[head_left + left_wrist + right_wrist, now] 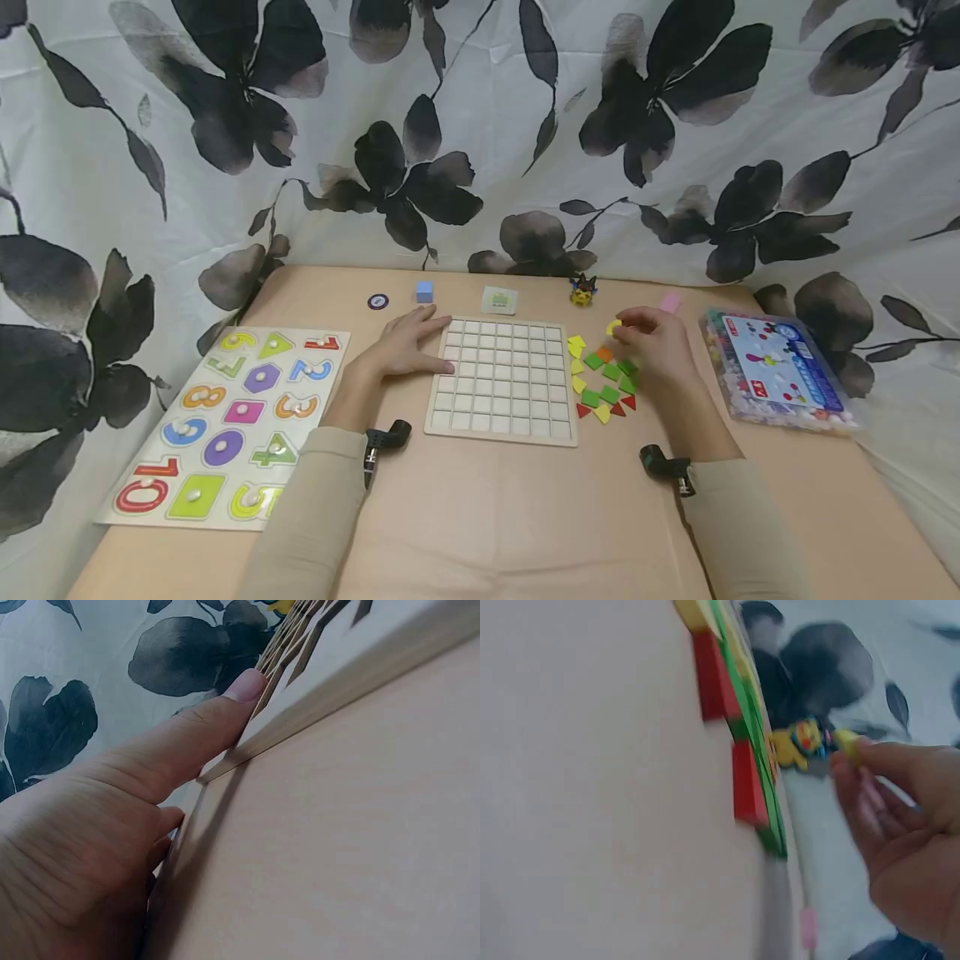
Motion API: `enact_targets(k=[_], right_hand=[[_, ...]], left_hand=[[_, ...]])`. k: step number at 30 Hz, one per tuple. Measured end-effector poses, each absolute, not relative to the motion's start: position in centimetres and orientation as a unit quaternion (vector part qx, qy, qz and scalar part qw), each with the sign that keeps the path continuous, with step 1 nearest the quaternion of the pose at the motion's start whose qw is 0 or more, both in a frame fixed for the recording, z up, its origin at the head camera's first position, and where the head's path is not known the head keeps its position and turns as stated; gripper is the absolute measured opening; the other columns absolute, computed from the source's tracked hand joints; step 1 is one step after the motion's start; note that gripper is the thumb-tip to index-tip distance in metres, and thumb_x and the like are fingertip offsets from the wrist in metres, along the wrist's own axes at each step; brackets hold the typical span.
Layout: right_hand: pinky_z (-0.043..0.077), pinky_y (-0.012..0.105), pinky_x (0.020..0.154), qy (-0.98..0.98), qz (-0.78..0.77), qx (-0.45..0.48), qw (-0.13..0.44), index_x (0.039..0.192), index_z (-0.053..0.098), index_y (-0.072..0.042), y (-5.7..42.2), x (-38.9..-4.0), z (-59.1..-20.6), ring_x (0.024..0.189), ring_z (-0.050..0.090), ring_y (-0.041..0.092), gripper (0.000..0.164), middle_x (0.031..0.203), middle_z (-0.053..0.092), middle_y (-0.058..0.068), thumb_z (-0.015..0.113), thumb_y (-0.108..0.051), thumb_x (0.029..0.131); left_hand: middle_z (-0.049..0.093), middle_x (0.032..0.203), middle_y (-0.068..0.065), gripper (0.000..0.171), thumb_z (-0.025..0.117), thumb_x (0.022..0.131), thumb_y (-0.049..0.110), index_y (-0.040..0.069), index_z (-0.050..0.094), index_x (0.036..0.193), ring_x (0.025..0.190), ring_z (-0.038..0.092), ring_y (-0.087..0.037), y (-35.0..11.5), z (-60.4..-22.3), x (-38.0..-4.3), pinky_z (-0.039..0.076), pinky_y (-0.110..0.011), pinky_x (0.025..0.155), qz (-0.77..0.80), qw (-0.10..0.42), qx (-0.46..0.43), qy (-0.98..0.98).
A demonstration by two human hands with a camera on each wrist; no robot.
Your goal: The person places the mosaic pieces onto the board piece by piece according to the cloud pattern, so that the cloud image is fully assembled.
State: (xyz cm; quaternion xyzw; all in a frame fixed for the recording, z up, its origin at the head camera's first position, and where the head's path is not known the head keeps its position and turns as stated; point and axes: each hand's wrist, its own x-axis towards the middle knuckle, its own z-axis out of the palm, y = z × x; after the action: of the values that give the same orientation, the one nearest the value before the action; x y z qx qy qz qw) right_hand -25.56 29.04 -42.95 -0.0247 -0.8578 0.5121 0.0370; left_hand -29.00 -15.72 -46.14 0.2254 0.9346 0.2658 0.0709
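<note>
My left hand lies at the left edge of a pale wooden grid board. In the left wrist view the straight thumb rests on the board's rim, by the grid slots, while the other fingers are partly hidden. At the board's right my right hand pinches a small yellow block between thumb and fingertips, above a loose group of flat coloured blocks. Among these are green blocks, yellow blocks, red triangles and an orange block.
A number-and-shape puzzle board lies at the left, partly under the left sleeve. Along the back are a round dark disc, a blue cube, a card and a yellow figurine. A plastic box sits at right.
</note>
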Motion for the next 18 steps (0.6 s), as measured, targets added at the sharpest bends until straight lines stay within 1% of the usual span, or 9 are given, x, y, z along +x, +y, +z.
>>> enact_targets(k=[3,7,10,11,14,18], right_hand=[[0.059,0.016,0.080,-0.850,0.525,0.004,0.040,0.129,0.070,-0.009,27.3,-25.4,-41.9,0.100,0.064,0.021,0.031,0.119,0.067,0.014,0.072,-0.019,0.100],[0.056,0.011,0.075,-0.863,0.498,0.066,0.057,0.130,0.071,-0.005,24.7,-25.6,-40.8,0.091,0.065,0.017,0.032,0.113,0.069,0.018,0.072,-0.012,0.099],[0.056,0.012,0.073,-0.857,0.503,0.095,0.056,0.130,0.071,-0.004,22.5,-26.1,-40.1,0.089,0.064,0.017,0.033,0.110,0.069,0.017,0.073,-0.007,0.097],[0.057,0.013,0.073,-0.852,0.511,0.101,0.054,0.129,0.071,-0.003,21.7,-26.2,-39.9,0.088,0.065,0.016,0.033,0.109,0.069,0.018,0.073,-0.006,0.097],[0.062,0.023,0.077,-0.833,0.541,0.105,0.042,0.128,0.071,-0.001,19.5,-26.6,-39.5,0.086,0.067,0.013,0.033,0.108,0.069,0.018,0.075,-0.005,0.095],[0.064,0.037,0.081,-0.820,0.565,0.089,0.022,0.126,0.072,-0.001,16.8,-27.0,-39.8,0.081,0.070,0.010,0.033,0.106,0.071,0.016,0.077,-0.007,0.093]], left_hand=[[0.020,0.174,-0.013,0.101,0.082,0.078,0.063,0.023,0.041,0.161,0.162,0.013,-0.034,-15.6,-46.2,-29.1,0.008,-0.058,0.130,0.266,0.070,0.226,0.935],[0.020,0.174,-0.012,0.101,0.082,0.078,0.063,0.024,0.041,0.161,0.163,0.012,-0.034,-15.5,-46.0,-29.1,0.008,-0.058,0.130,0.262,0.072,0.228,0.935],[0.019,0.174,-0.013,0.101,0.082,0.078,0.062,0.023,0.041,0.161,0.163,0.012,-0.035,-15.4,-45.8,-29.0,0.008,-0.059,0.130,0.261,0.072,0.227,0.936],[0.019,0.174,-0.013,0.101,0.083,0.077,0.062,0.023,0.041,0.161,0.163,0.012,-0.035,-15.4,-45.8,-29.0,0.008,-0.059,0.130,0.262,0.072,0.225,0.936],[0.019,0.174,-0.014,0.101,0.083,0.077,0.061,0.023,0.041,0.161,0.162,0.011,-0.036,-15.5,-45.7,-28.8,0.007,-0.060,0.130,0.267,0.074,0.220,0.935],[0.018,0.175,-0.014,0.102,0.082,0.077,0.062,0.023,0.041,0.161,0.162,0.011,-0.037,-15.6,-45.7,-28.6,0.008,-0.063,0.129,0.271,0.076,0.218,0.934]])
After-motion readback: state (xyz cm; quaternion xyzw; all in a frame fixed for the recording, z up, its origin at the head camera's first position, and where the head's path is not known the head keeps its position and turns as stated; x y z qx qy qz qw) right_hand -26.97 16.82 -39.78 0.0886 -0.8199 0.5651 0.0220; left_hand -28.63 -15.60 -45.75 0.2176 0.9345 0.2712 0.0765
